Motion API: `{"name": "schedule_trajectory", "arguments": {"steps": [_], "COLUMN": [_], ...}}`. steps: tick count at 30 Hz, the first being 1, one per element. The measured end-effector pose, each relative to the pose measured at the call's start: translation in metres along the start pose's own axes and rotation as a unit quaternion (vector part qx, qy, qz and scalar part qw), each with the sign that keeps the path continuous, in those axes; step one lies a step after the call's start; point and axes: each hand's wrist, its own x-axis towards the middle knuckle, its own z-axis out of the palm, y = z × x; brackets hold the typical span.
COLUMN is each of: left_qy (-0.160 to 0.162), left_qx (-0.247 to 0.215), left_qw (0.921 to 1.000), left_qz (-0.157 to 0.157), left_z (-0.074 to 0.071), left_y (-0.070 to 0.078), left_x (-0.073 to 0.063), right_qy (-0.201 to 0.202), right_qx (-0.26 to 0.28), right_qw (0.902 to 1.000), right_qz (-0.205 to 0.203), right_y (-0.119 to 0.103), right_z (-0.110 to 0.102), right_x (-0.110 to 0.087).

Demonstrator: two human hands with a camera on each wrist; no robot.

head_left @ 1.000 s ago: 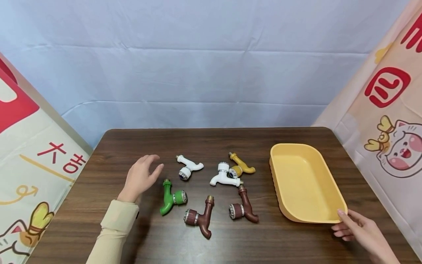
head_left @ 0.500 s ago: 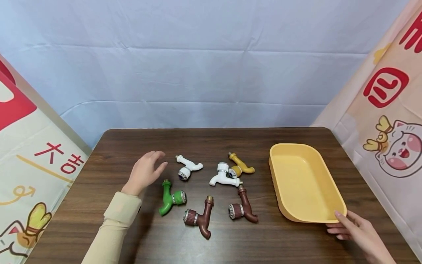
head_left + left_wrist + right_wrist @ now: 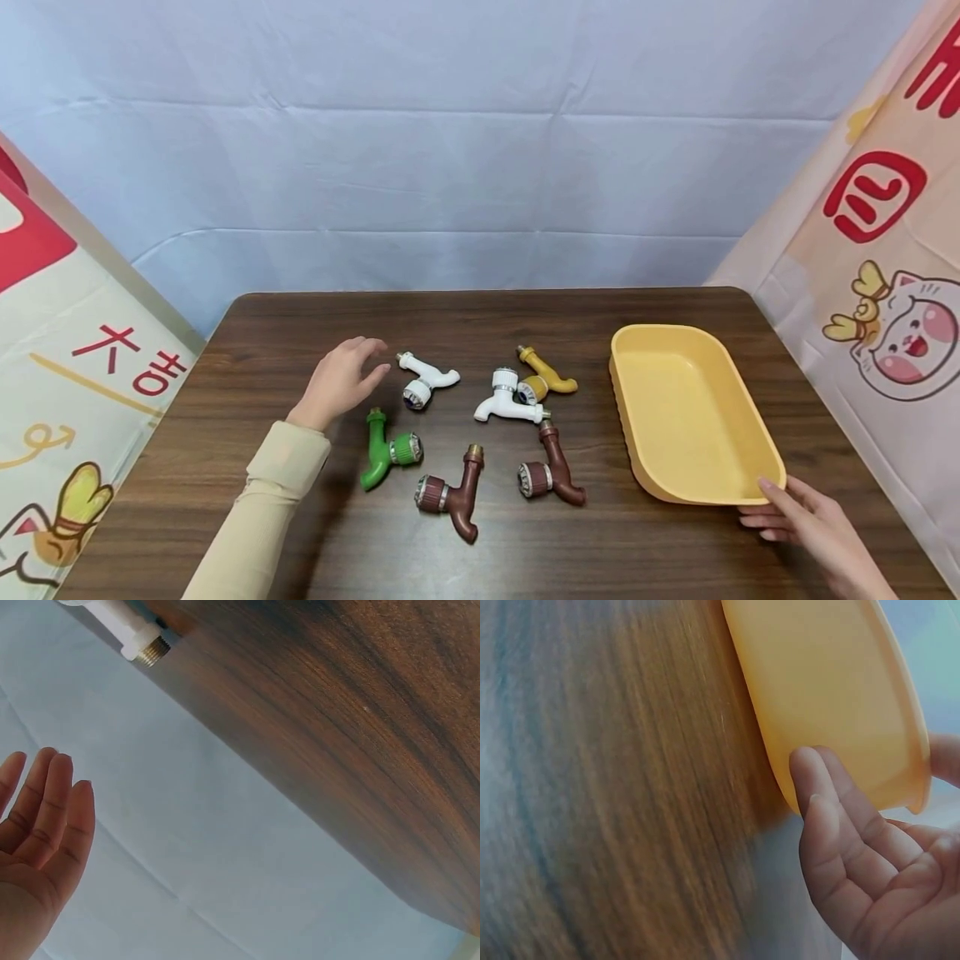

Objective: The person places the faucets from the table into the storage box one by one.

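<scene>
My left hand (image 3: 341, 385) hovers with relaxed, empty fingers beside a white tap (image 3: 428, 379) at the left of the group. In the left wrist view, that tap's brass-threaded end (image 3: 154, 651) shows at the top, apart from the fingers. Below the hand lies a green tap (image 3: 384, 450). At the near right corner of a yellow plastic basin (image 3: 693, 417), my right hand (image 3: 817, 529) grips the rim, thumb on top and fingers beneath. The right wrist view shows those fingers (image 3: 847, 825) against the basin's outer wall (image 3: 817, 690).
Another white tap (image 3: 506, 400) lies against a yellow tap (image 3: 551, 375) mid-table. Two brown taps, one nearer the front (image 3: 465, 496) and one to its right (image 3: 558, 467), lie on the dark wood table (image 3: 570, 550). Cloth (image 3: 480, 167) hangs behind the table.
My left hand has moved right and slightly farther back, closer to the left white tap. My right hand keeps its hold on the basin, and the taps stay put.
</scene>
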Motion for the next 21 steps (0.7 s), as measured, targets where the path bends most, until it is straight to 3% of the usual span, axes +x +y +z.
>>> {"name": "schedule_trajectory", "arguments": {"steps": [9, 21], "left_qy": [-0.042, -0.087], "left_qx": [-0.002, -0.014], "left_qw": [0.999, 0.9959], "left_qz": [0.017, 0.017], "left_z": [0.007, 0.018], "left_y": [-0.01, -0.022], "left_x": [0.009, 0.016], "right_qy": [0.0, 0.0], "right_qx": [0.018, 0.011], "right_qw": [0.9996, 0.9998], "right_qz": [-0.021, -0.017], "right_y": [0.003, 0.002], "right_z": [0.002, 0.001], "right_x": [0.0, -0.001]}}
